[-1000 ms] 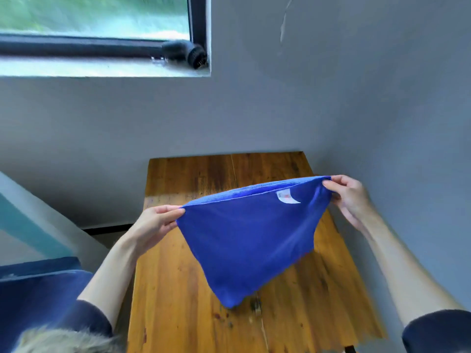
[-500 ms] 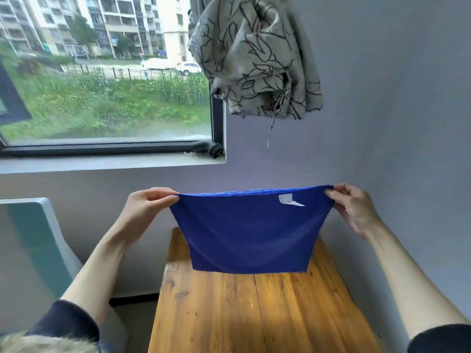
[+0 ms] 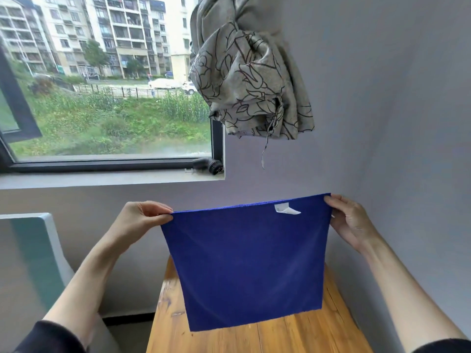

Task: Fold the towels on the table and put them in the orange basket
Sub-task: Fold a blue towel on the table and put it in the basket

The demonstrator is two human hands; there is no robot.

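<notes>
We count one blue towel (image 3: pixel 244 263) with one white tag (image 3: pixel 285 208), two hands, left (image 3: pixel 142 220) and right (image 3: pixel 353 220), one wooden table (image 3: pixel 293 337), one knotted curtain (image 3: pixel 249 77) and one window (image 3: pixel 107 82).

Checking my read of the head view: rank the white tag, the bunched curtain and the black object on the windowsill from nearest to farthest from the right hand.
1. White tag, on the towel just left of the right hand.
2. Bunched curtain, hanging above.
3. Black object, on the windowsill's right end; fairly close with the curtain.
</notes>
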